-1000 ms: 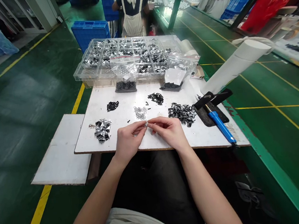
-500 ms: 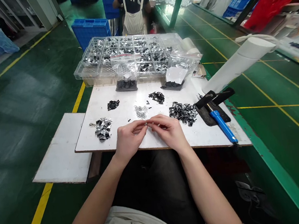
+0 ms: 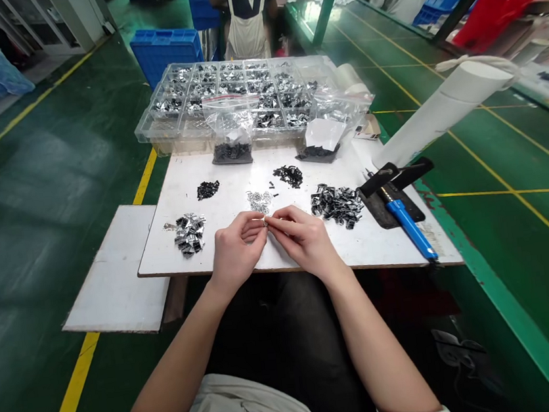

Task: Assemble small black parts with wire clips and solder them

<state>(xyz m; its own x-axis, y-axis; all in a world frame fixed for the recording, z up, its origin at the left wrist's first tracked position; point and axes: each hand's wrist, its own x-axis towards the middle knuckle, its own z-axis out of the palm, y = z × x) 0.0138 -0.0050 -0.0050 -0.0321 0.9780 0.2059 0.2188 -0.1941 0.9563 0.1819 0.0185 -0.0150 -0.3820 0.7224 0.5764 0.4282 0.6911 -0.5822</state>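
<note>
Part point(image 3: 265, 221): tiny, silvery, mostly hidden
Grip: narrow, our left hand point(image 3: 236, 251) and right hand point(image 3: 312, 242) pinching it mid-frame
Change: our hands slightly higher in frame

We're seeing shiny, metal-looking bits in the silvery pile point(image 3: 190, 234), while the black pile point(image 3: 336, 205) is throwing glossy glints. The divided case point(image 3: 174, 128) is looking like clear, shiny plastic, same with the crinkly zip bag point(image 3: 228, 115). Our white board point(image 3: 161, 255) is looking smooth with a rough edge, and the apron point(image 3: 248, 36) is showing matt cloth.
</note>
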